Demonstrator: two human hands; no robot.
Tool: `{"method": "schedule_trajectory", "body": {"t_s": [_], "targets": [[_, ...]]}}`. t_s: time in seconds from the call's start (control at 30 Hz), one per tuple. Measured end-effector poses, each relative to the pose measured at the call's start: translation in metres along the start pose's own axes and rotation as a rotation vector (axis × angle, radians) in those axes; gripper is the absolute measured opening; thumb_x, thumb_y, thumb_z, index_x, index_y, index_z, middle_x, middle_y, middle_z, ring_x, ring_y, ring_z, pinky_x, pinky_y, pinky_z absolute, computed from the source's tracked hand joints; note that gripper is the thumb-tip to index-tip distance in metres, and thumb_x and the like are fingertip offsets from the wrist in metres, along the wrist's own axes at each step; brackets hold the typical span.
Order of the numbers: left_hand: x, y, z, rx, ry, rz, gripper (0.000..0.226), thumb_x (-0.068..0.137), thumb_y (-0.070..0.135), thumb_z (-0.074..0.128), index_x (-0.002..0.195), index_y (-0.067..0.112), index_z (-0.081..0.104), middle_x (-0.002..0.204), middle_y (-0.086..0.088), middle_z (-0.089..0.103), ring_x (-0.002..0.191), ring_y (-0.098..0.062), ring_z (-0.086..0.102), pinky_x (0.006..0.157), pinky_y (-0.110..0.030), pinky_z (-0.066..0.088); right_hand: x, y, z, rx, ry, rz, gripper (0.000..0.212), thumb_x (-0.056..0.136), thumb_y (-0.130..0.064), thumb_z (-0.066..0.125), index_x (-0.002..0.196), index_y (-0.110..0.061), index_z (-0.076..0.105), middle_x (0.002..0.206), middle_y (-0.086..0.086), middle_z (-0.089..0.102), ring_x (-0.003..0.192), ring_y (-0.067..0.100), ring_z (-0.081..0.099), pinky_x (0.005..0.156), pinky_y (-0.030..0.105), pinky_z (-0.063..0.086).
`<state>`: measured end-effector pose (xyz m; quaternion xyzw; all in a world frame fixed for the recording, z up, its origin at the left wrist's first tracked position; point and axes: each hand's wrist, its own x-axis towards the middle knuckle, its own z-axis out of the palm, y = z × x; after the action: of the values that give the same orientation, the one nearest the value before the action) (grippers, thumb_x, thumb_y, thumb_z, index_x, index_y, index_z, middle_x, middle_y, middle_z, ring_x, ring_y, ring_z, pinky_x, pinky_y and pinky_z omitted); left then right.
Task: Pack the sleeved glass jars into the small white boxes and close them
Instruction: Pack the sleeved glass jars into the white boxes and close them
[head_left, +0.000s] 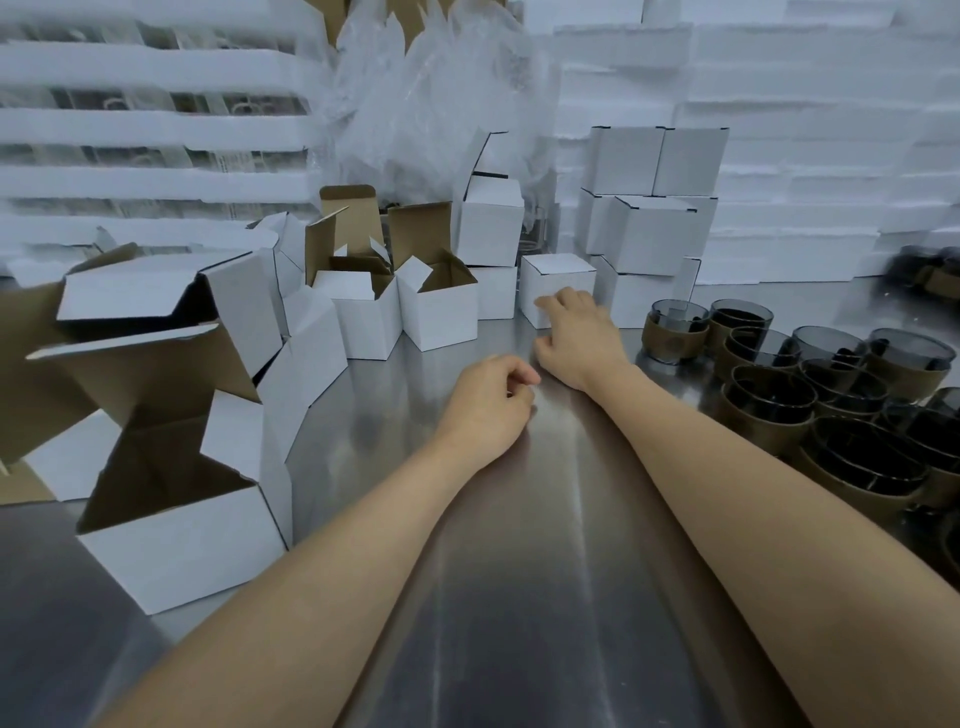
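Note:
A small closed white box stands on the steel table at mid-back. My right hand is stretched to it, its fingers touching the box's near face. My left hand hovers low over the table just left of the right wrist, fingers loosely curled and holding nothing. Several dark glass jars in brown sleeves are bunched at the right, one jar nearest the box. Open white boxes with brown insides stand at the left and middle.
Closed white boxes are stacked at the back right. A big open box sits at the near left among other tipped open boxes. Crumpled clear plastic wrap rises behind, against stacked white foam sheets.

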<state>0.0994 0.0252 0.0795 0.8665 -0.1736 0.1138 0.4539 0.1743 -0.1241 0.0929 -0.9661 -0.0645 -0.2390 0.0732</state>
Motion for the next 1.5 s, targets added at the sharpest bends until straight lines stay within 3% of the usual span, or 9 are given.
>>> {"method": "schedule_trajectory", "body": {"t_s": [0.13, 0.27, 0.6, 0.67, 0.93, 1.07, 1.17, 1.33, 1.5], "targets": [[0.000, -0.001, 0.000, -0.022, -0.004, -0.007, 0.020, 0.089, 0.002, 0.051, 0.095, 0.013, 0.067, 0.091, 0.002, 0.063, 0.061, 0.019, 0.053, 0.062, 0.001, 0.038, 0.006, 0.005, 0.006, 0.031, -0.197, 0.022, 0.055, 0.093, -0.027, 0.042, 0.146, -0.012, 0.033, 0.148, 0.009, 0.035, 0.134, 0.031, 0.030, 0.106, 0.043, 0.028], [-0.001, 0.000, 0.000, -0.029, -0.007, -0.001, 0.020, 0.089, 0.002, 0.051, 0.096, 0.011, 0.067, 0.095, -0.001, 0.066, 0.063, 0.020, 0.054, 0.064, 0.001, 0.038, 0.013, 0.009, 0.010, -0.006, -0.318, 0.095, 0.040, 0.096, -0.033, 0.033, 0.126, -0.010, 0.044, 0.134, 0.013, 0.048, 0.125, 0.034, 0.041, 0.102, 0.045, 0.026], [-0.004, 0.007, -0.002, 0.010, -0.024, 0.009, 0.022, 0.089, 0.001, 0.049, 0.097, 0.010, 0.068, 0.101, -0.002, 0.065, 0.091, -0.017, 0.063, 0.087, -0.026, 0.048, 0.034, -0.022, -0.028, 0.581, 0.301, 0.034, 0.060, 0.090, 0.000, 0.045, 0.148, -0.008, 0.031, 0.149, 0.010, 0.033, 0.133, 0.024, 0.038, 0.106, 0.033, 0.037], [-0.005, 0.007, -0.003, 0.027, -0.030, 0.007, 0.023, 0.090, 0.002, 0.048, 0.100, 0.011, 0.067, 0.103, 0.000, 0.063, 0.094, -0.016, 0.061, 0.089, -0.026, 0.047, 0.045, -0.037, -0.034, 0.766, 0.321, 0.123, 0.063, 0.089, 0.004, 0.044, 0.149, -0.006, 0.024, 0.153, 0.011, 0.025, 0.140, 0.022, 0.029, 0.110, 0.023, 0.029], [-0.003, 0.005, -0.003, -0.008, -0.016, -0.010, 0.025, 0.091, 0.006, 0.047, 0.101, 0.018, 0.067, 0.103, 0.007, 0.063, 0.093, -0.009, 0.059, 0.086, -0.021, 0.046, 0.093, -0.058, -0.032, 0.959, 0.197, 0.222, 0.079, 0.095, -0.010, 0.055, 0.154, -0.012, 0.002, 0.160, 0.006, 0.016, 0.148, 0.023, 0.005, 0.119, 0.034, 0.008], [-0.004, 0.006, -0.003, -0.038, 0.001, 0.004, 0.026, 0.091, 0.004, 0.046, 0.101, 0.016, 0.067, 0.103, 0.006, 0.061, 0.093, -0.010, 0.058, 0.085, -0.021, 0.046, 0.089, -0.056, -0.024, 0.913, 0.275, 0.171, 0.069, 0.092, -0.003, 0.058, 0.151, -0.011, 0.022, 0.153, 0.008, 0.030, 0.145, 0.023, 0.019, 0.118, 0.029, 0.018], [-0.003, 0.008, -0.006, -0.042, 0.049, 0.006, 0.031, 0.091, 0.003, 0.045, 0.115, 0.012, 0.061, 0.114, -0.001, 0.057, 0.096, -0.014, 0.057, 0.090, -0.027, 0.046, 0.079, -0.060, -0.040, 1.024, 0.485, 0.155, 0.051, 0.086, 0.003, 0.061, 0.135, -0.008, 0.050, 0.118, 0.005, 0.054, 0.115, 0.016, 0.049, 0.091, 0.003, 0.034], [-0.005, 0.012, -0.011, -0.069, 0.148, -0.029, 0.067, 0.093, 0.012, 0.055, 0.150, 0.011, 0.020, 0.149, -0.004, 0.023, 0.132, -0.018, 0.037, 0.107, -0.032, 0.036, 0.035, -0.082, -0.079, 0.910, 0.681, 0.071, 0.021, 0.083, -0.011, 0.066, 0.103, -0.014, 0.067, 0.091, -0.009, 0.059, 0.089, -0.005, 0.050, 0.096, 0.031, 0.039], [-0.012, 0.021, -0.018, -0.085, 0.265, -0.032, 0.103, 0.082, 0.025, 0.073, 0.152, 0.008, -0.001, 0.159, -0.009, 0.001, 0.147, -0.020, 0.001, 0.116, -0.029, 0.009, -0.054, -0.095, -0.077, 0.635, 0.737, -0.082, 0.013, 0.089, -0.013, 0.064, 0.100, -0.012, 0.069, 0.091, -0.003, 0.069, 0.083, 0.001, 0.050, 0.088, 0.032, 0.029]]}}
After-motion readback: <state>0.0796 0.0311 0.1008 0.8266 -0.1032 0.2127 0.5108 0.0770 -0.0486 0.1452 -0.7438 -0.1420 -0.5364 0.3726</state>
